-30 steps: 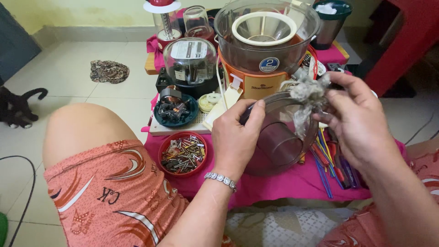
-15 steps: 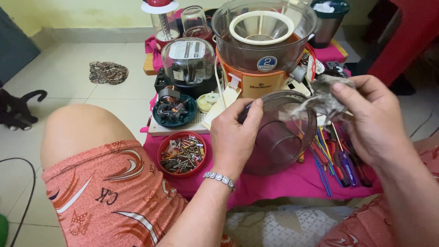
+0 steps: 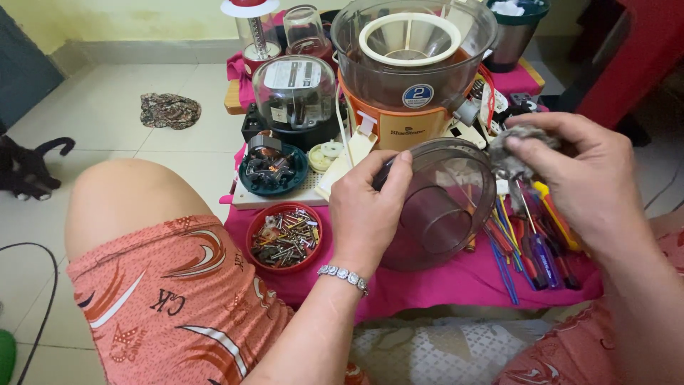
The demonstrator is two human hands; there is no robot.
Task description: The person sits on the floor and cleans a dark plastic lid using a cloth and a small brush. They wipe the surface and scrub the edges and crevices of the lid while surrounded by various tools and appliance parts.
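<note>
Smoky clear plastic lid [image 3: 445, 203], round, gripped at rim by left hand [image 3: 367, 207]; right hand [image 3: 581, 178] pinches frayed grey rag [image 3: 516, 150].

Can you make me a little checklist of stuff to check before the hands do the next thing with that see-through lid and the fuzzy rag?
1. Left hand has a firm hold on the smoky clear lid: ok, fingers wrap its rim.
2. Right hand has the grey rag: ok, pinched in the fingertips.
3. Rag touching the lid: cannot tell, it sits right at the rim.
4. Red bowl of screws safe from the elbow: ok, it stands apart.
5. Screwdrivers out of the way: not ok, they lie just under the lid.
6. Lid clean inside: cannot tell.
</note>
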